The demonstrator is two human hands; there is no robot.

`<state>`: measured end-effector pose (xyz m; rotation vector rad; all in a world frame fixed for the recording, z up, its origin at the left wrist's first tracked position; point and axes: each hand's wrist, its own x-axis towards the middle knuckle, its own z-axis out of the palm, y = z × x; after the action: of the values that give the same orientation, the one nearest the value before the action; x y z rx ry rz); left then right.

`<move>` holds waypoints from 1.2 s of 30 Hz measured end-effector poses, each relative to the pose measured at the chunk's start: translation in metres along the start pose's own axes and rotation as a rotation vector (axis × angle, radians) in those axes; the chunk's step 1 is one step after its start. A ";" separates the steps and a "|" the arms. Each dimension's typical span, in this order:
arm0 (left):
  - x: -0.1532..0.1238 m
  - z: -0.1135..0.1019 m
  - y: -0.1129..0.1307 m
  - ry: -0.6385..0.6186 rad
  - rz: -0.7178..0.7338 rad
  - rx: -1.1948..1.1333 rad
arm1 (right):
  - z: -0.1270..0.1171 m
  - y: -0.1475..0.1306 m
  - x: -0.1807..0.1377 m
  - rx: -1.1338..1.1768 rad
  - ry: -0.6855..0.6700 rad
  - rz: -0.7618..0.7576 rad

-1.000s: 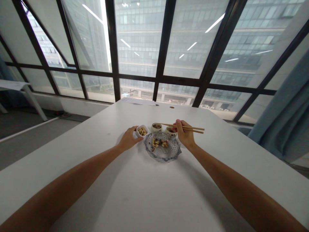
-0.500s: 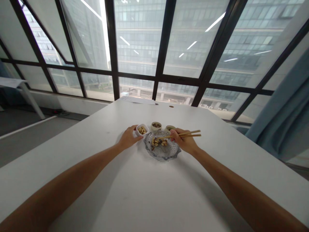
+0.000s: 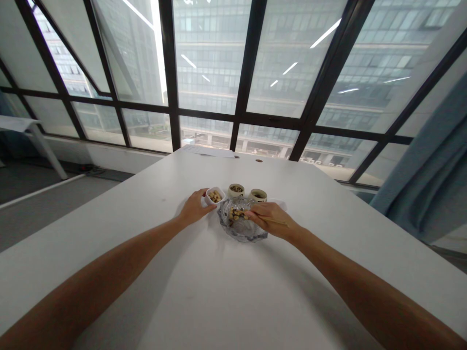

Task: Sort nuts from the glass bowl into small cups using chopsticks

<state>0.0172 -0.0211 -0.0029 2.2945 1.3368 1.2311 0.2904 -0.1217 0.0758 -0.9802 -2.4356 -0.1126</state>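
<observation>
The right hand [image 3: 269,217] has moved from the right cup [image 3: 258,196], partly covered before and now in plain view, to over the bowl [image 3: 242,238], hiding part of its right rim; the back ends of the chopsticks [image 3: 274,221] now slant down toward the wrist

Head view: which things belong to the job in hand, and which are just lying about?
Likely in the job:
slim wooden chopsticks, in the right hand
small white squarish dish, in the left hand
clear scalloped glass bowl
two small round cream cups

Probably lying about:
flat white paper
small brown oval disc
</observation>
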 end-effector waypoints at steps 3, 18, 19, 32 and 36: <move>0.000 0.002 -0.002 0.001 0.001 -0.003 | -0.005 0.004 -0.003 0.025 0.026 0.059; 0.000 0.000 0.000 -0.010 -0.010 -0.007 | -0.008 0.004 0.001 0.136 0.042 0.160; 0.000 0.001 0.000 -0.011 -0.005 -0.007 | -0.009 0.004 0.001 0.147 0.047 0.168; 0.000 0.002 -0.001 -0.009 -0.011 -0.010 | 0.017 0.015 -0.040 0.688 0.764 0.659; 0.000 0.000 0.001 -0.009 -0.013 -0.013 | 0.020 0.013 -0.052 0.671 0.825 0.668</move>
<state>0.0178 -0.0215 -0.0029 2.2771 1.3345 1.2200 0.3224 -0.1400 0.0315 -1.0698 -1.1856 0.4223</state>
